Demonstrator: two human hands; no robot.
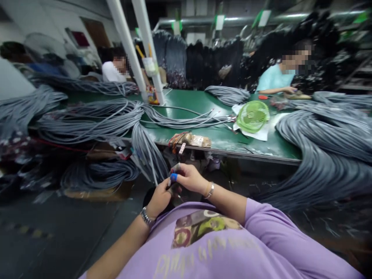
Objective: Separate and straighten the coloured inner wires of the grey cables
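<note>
My left hand (159, 200) and my right hand (192, 179) meet low in front of my body, just short of the table edge. Both sets of fingers are closed, pinching something small and mostly hidden between them. A blue wrap (173, 177) covers my right thumb tip. Beside my left hand hangs a thick bundle of grey cables (148, 151), draped over the table edge; one lighter strand comes down close to that hand. Just beyond my right hand, a tan taped block (199, 140) lies on the edge with orange and dark wires (176, 142) and a pale tag.
The green table (180, 100) carries several grey cable bundles (95, 120). A green fan or basket (253, 116) stands on white paper. More cables (325, 143) spill over the right edge. White posts (145, 50) rise behind. Two people (276, 79) sit across the table.
</note>
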